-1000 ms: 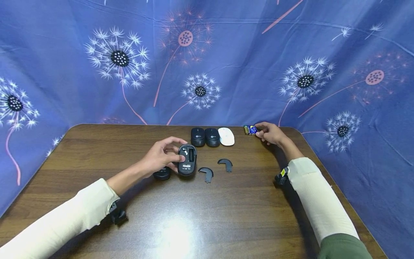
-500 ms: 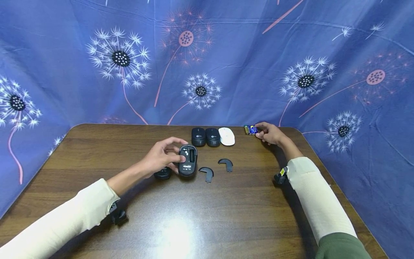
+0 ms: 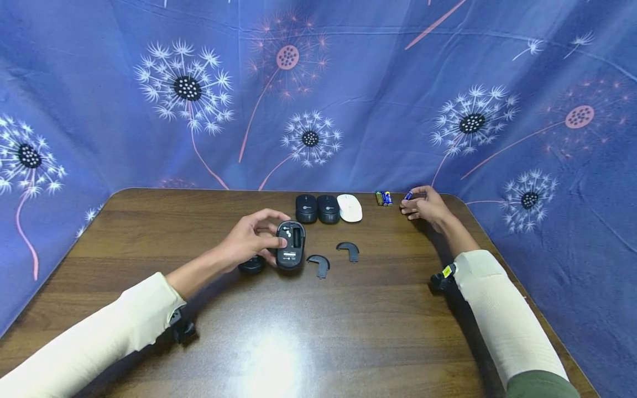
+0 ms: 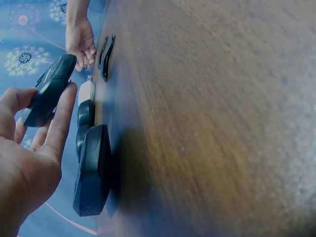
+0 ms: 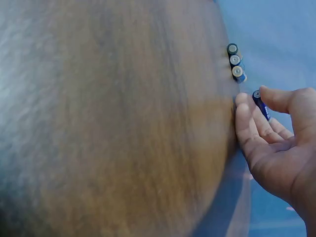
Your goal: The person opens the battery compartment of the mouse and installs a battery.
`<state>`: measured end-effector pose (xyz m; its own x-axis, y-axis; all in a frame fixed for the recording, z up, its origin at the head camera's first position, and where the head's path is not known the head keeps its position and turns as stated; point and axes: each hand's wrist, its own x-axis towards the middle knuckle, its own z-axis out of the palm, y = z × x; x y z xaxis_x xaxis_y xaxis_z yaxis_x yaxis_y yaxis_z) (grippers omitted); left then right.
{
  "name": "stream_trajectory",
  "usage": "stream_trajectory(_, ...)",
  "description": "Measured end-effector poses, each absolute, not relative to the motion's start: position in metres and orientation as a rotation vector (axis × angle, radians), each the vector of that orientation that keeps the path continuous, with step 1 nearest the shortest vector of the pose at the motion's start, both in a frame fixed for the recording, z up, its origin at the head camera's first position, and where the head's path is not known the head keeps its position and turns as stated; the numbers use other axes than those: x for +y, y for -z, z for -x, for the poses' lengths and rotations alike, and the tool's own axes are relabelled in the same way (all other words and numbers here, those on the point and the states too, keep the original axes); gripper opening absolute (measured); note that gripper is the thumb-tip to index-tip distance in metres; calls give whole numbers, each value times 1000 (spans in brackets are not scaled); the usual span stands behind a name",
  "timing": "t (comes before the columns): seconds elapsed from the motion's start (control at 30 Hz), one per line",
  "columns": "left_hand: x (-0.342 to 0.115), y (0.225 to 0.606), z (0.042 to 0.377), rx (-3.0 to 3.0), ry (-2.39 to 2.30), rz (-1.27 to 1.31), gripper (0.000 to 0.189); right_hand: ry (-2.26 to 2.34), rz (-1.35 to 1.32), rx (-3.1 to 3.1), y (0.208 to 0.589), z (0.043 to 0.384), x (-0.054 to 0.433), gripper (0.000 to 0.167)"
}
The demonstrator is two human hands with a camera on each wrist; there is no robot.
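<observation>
My left hand (image 3: 249, 240) grips a black computer mouse (image 3: 290, 246) with its underside and uncovered battery slot facing me. Just beneath that hand, another black mouse (image 3: 251, 265) lies on the table, partly hidden by the fingers. At the far right, my right hand (image 3: 427, 207) pinches a blue battery (image 5: 261, 104) between thumb and fingers. To its left, several batteries (image 3: 384, 198) lie side by side near the back edge. Two black battery covers (image 3: 320, 265) lie to the right of the held mouse, one farther back than the other.
Along the back of the wooden table (image 3: 378, 320) stand two black mice (image 3: 317, 209) and a white mouse (image 3: 350, 208) in a row. A blue curtain (image 3: 378, 94) with dandelion prints hangs right behind the table edge.
My right hand has taken one blue battery from the row and shifted slightly right with it. My left hand keeps its grip on the mouse, with no clear movement.
</observation>
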<state>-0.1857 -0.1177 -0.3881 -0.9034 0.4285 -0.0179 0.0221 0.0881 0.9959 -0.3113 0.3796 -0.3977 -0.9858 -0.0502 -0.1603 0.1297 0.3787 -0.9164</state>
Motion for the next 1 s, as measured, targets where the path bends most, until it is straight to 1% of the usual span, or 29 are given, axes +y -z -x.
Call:
stream_trajectory(0.17,-118,388,186,2066,-1882,-449,61,1899,-162,2309,401,307,385,43)
stream_trajectory(0.23,-118,389,186,2063,-1886,-448,61,1984,-182,2254,401,304,385,40)
stream_trajectory(0.53,-119,390,186,2054,-1899,-445,60,2287,-244,1998,398,293,374,39)
stream_trajectory(0.7,-118,390,187,2060,-1897,-437,60,2321,-262,1964,395,288,369,42)
stream_trajectory(1.0,-119,389,187,2054,-1907,-432,59,2294,-203,1978,393,276,358,36)
